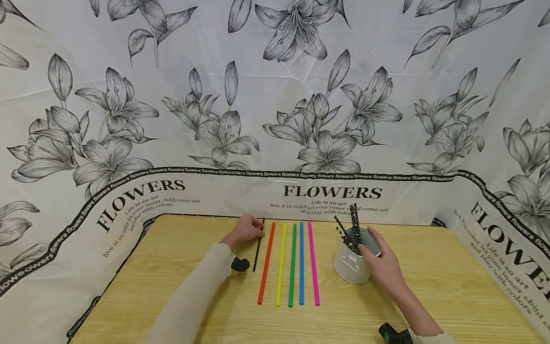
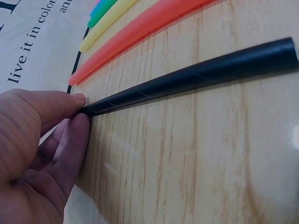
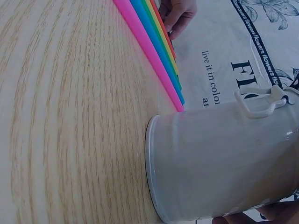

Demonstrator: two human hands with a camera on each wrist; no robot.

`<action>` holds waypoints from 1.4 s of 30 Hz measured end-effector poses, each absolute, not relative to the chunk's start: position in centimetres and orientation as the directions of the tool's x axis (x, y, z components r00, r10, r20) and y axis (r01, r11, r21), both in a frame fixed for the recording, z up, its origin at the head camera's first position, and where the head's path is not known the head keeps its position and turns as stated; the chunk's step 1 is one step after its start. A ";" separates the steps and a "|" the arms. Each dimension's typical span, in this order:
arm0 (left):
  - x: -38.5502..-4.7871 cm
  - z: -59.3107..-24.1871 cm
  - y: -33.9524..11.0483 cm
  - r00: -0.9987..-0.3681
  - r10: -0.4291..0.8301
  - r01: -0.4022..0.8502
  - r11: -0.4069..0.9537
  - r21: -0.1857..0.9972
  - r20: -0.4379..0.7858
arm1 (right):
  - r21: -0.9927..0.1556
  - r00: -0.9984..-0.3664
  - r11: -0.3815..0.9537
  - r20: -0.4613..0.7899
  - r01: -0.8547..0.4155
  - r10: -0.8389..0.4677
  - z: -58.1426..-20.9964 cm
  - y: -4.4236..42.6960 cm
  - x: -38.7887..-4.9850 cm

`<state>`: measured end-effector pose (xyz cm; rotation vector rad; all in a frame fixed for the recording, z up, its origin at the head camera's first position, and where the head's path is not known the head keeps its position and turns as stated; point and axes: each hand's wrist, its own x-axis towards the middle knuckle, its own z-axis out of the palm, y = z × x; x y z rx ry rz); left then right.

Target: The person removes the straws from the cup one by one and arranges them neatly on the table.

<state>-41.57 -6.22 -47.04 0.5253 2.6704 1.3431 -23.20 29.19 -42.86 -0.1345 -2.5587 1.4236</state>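
The left hand (image 1: 246,230) pinches the far end of a thin black straw (image 1: 258,253) lying on the table, left of the red straw (image 1: 266,263). Seen from the left wrist, thumb and finger of the left hand (image 2: 51,140) meet at the tip of the black straw (image 2: 187,79). The right hand (image 1: 384,260) holds a white metal bucket (image 1: 352,267) by its rim and side. Several black patterned straws (image 1: 354,224) lean inside the bucket. In the right wrist view the bucket (image 3: 224,154) hides most of the right hand (image 3: 261,215).
Yellow (image 1: 281,265), green (image 1: 292,265), blue (image 1: 301,263) and pink (image 1: 314,263) straws lie in a row between the red straw and the bucket. The wooden table (image 1: 193,296) ends at a flower-printed cloth (image 1: 240,191) behind and at the sides.
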 end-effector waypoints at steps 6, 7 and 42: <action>-41.4 -47.0 -6.1 -0.944 0.329 0.210 0.534 0.819 0.027 | -0.846 -0.971 0.531 0.157 -0.037 0.182 -42.9 29.2 -23.3; -41.4 -47.0 -6.1 -0.947 0.321 0.199 0.528 0.826 0.023 | -0.845 -0.970 0.533 0.161 -0.040 0.184 -42.9 29.2 -23.3; -33.8 -44.1 1.8 -0.889 0.405 0.307 0.183 0.934 0.213 | -0.825 -0.965 0.562 0.194 -0.064 0.174 -43.4 29.4 -23.4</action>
